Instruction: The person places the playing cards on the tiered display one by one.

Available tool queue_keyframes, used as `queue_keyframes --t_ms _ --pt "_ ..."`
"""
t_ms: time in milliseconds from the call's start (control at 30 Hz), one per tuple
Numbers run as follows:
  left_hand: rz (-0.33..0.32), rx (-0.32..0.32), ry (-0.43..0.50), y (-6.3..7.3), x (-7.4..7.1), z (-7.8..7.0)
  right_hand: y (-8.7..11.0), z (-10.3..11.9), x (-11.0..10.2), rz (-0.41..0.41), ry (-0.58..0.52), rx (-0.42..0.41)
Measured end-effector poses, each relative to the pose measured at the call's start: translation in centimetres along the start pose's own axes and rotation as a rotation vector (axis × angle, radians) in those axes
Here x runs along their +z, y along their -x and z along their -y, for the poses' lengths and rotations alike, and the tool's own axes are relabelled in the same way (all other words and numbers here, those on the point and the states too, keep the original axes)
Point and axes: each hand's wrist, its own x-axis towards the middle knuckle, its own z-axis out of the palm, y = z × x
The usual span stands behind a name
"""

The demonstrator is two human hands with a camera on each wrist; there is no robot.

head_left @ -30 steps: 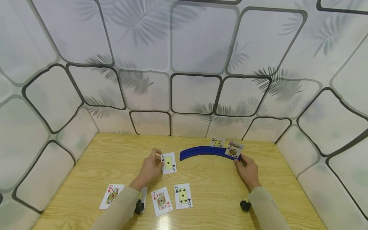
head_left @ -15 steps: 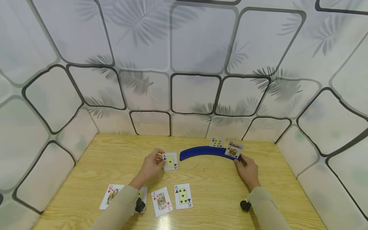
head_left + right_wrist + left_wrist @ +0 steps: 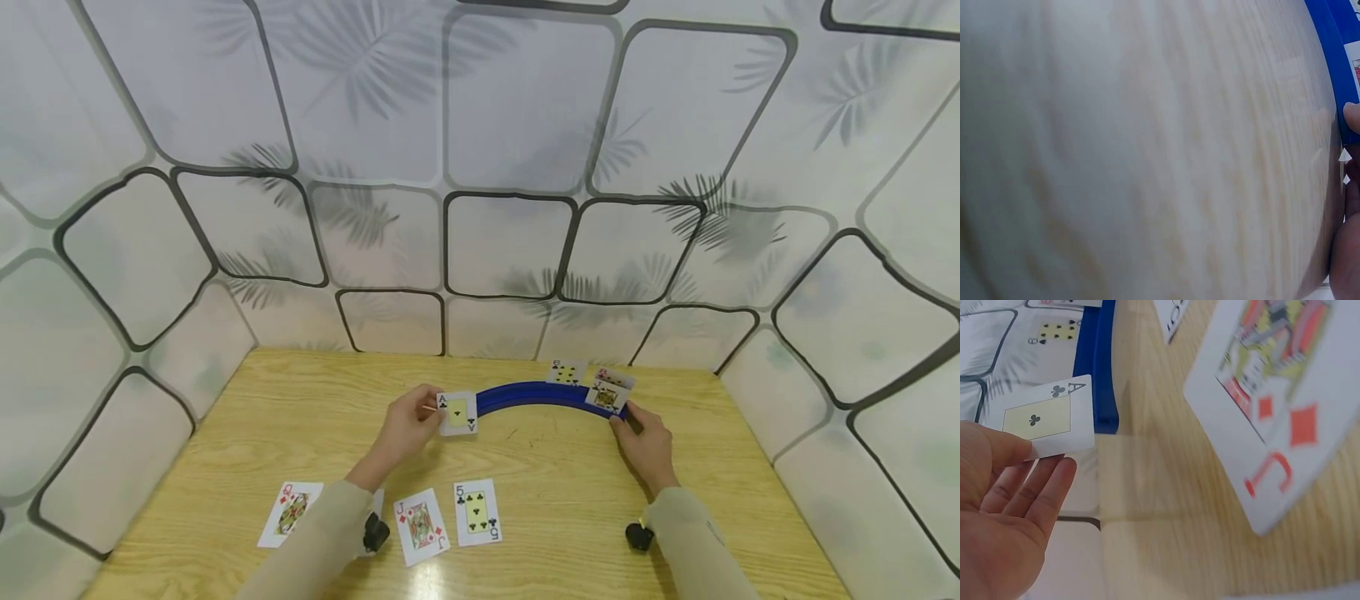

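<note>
My left hand pinches an ace of clubs by its left edge, thumb on the face and fingers behind, as the left wrist view shows. The card overlaps the left end of a curved blue card holder in the head view. At the holder's right end, my right hand grips it between thumb and fingers; in the right wrist view only part of that hand shows. A black jack stands in the holder there, before a partly hidden red card. Farther left stands a black six.
Face up on the wooden table lie a queen of diamonds, a jack of diamonds and a five of clubs. Another card is mostly hidden under the left sleeve. A patterned wall covering rises behind the table.
My left hand has moved right and slightly away from me, bringing the ace of clubs from beside the holder to overlap its left end. The right hand and holder stay put.
</note>
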Motion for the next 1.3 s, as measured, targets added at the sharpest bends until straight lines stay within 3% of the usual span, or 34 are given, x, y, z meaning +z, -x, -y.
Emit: queue_keyframes --t_ms 533,1067,1300 --pt "0.018 0.101 0.016 -1.5 2.9 -2.1 0.1 0.1 -0.1 0.004 0.004 -0.003" --pt "0.030 0.148 0.054 -3.0 6.8 -3.5 -0.3 -0.4 0.2 -0.025 0.019 -0.026" --pt "0.031 0.141 0.054 -3.5 8.2 -3.8 -0.2 -0.4 0.2 -0.028 0.022 -0.030"
